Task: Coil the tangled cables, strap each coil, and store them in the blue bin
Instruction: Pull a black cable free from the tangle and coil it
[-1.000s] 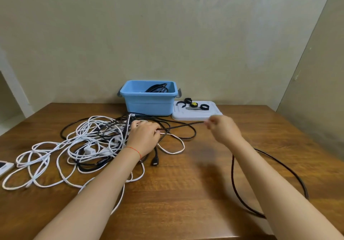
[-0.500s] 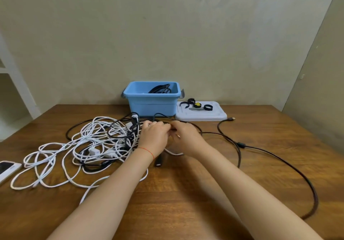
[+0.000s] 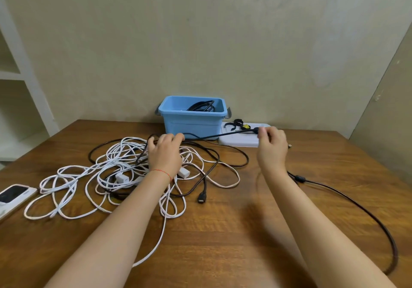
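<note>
A tangle of white cables (image 3: 73, 176) and dark cables (image 3: 209, 165) lies on the wooden table, left of centre. My left hand (image 3: 165, 153) rests on top of the tangle with its fingers spread. My right hand (image 3: 270, 147) pinches a black cable (image 3: 223, 135) and holds it taut above the table between both hands. The same black cable (image 3: 356, 205) trails off in a long loop to the right. The blue bin (image 3: 191, 120) stands at the back against the wall with a black coil (image 3: 201, 107) inside.
A white lid (image 3: 240, 140) beside the bin carries black straps (image 3: 237, 123) and a yellow piece. A phone (image 3: 13, 195) lies at the table's left edge. White shelving (image 3: 20, 100) stands to the left, and a wall panel closes the right side.
My right hand has moved from beside my left hand out to the right, drawing the black cable taut out of the tangle. My left hand stays on the pile.
</note>
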